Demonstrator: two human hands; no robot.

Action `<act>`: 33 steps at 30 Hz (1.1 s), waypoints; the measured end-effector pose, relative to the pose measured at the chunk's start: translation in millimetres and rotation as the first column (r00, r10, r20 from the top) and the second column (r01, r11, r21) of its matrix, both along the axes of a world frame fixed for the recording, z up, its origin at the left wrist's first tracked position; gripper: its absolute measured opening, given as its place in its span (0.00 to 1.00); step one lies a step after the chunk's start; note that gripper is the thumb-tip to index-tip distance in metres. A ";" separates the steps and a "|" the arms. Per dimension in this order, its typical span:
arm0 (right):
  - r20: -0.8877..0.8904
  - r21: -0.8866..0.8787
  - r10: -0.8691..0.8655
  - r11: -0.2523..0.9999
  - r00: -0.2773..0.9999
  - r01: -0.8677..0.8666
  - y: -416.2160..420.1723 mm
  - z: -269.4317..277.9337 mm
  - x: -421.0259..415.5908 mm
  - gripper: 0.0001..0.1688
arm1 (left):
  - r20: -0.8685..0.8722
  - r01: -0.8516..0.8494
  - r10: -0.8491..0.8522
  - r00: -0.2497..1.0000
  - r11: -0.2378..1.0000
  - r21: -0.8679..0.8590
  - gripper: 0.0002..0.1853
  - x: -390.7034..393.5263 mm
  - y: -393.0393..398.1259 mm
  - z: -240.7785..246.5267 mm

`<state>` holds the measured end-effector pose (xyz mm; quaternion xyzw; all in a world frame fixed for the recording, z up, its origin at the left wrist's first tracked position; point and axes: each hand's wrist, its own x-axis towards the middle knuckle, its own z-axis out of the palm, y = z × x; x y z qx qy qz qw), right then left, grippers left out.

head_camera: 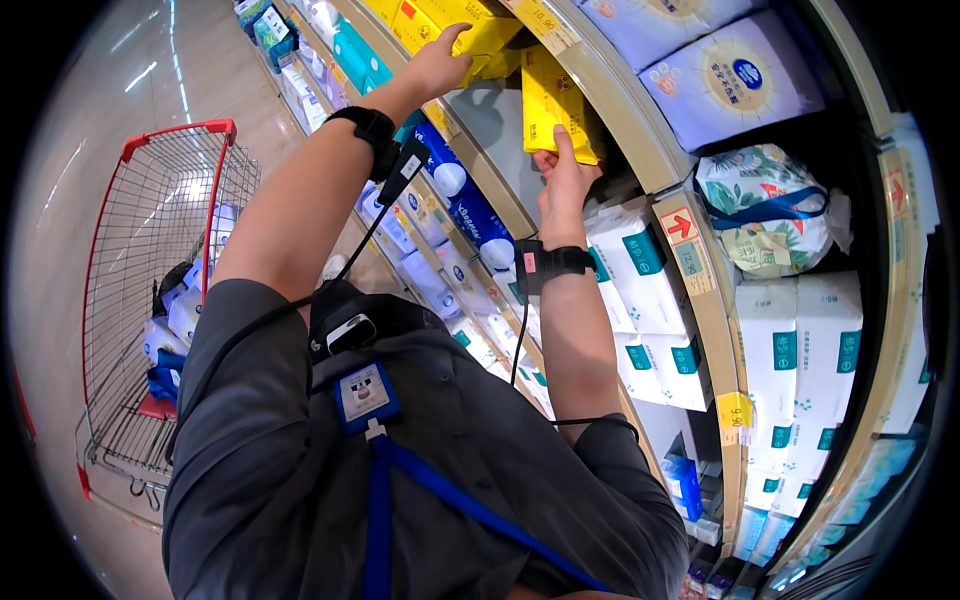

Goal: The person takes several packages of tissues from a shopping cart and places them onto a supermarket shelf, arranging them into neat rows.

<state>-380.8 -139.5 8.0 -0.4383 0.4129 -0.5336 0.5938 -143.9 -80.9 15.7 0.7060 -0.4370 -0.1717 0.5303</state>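
Note:
My right hand (pixel 566 187) grips the lower end of a yellow soft tissue pack (pixel 553 101), thumb on its front face. The pack stands tilted inside a shelf bay, beside a bare stretch of grey shelf board (pixel 484 124). Farther along that shelf, my left hand (pixel 444 64) reaches over a stack of yellow tissue packs (pixel 450 26), its thumb and forefinger apart. Whether it touches them I cannot tell. A black strap with a cable circles each forearm.
A red-trimmed wire shopping cart (pixel 220 176) holding several packages stands at left on the shiny floor (pixel 142 45). Shelf edges with price tags (pixel 686 259) curve past at right. White tissue packs (pixel 645 277), purple packs (pixel 731 82) and blue Kleenex packs (pixel 472 217) fill nearby shelves.

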 end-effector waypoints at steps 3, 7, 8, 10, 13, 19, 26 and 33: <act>-0.028 -0.059 0.041 0.997 0.999 -0.042 -22.2 -3.2 2.6 0.36 | 0.287 -0.110 0.084 0.954 0.991 0.077 0.33 6.3 -6.6 19.6; -0.061 -0.058 0.071 0.996 0.996 -0.074 -30.9 -3.0 4.9 0.38 | 0.434 -0.080 -0.035 0.900 0.966 0.245 0.37 7.4 1.2 57.8; -0.086 -0.064 0.093 0.993 0.992 -0.098 -35.0 -4.9 5.6 0.39 | 0.475 -0.086 -0.048 0.879 0.962 0.258 0.37 13.7 -3.3 56.5; -0.123 -0.027 0.105 0.994 0.987 -0.109 -46.5 -10.4 1.8 0.40 | 0.461 -0.056 -0.072 0.884 0.965 0.258 0.36 12.7 -3.8 62.9; -0.160 -0.016 0.121 0.992 0.980 -0.125 -54.2 -12.2 6.8 0.26 | 0.386 -0.008 -0.073 0.920 0.979 0.204 0.37 17.0 -5.8 58.9; -0.188 -0.026 0.203 0.977 0.961 -0.211 -63.0 -0.1 7.8 0.27 | 0.401 0.033 -0.103 0.910 0.984 0.178 0.38 29.8 -23.0 38.0; -0.239 -0.036 0.262 0.960 0.935 -0.278 -78.8 11.1 13.1 0.23 | 0.447 -0.096 0.045 0.894 0.991 0.092 0.36 38.3 -51.9 4.8; -0.217 -0.188 0.091 0.973 0.972 -0.133 -100.0 19.8 24.1 0.19 | 0.345 -0.003 -0.035 0.938 0.994 0.107 0.36 38.2 -45.8 11.6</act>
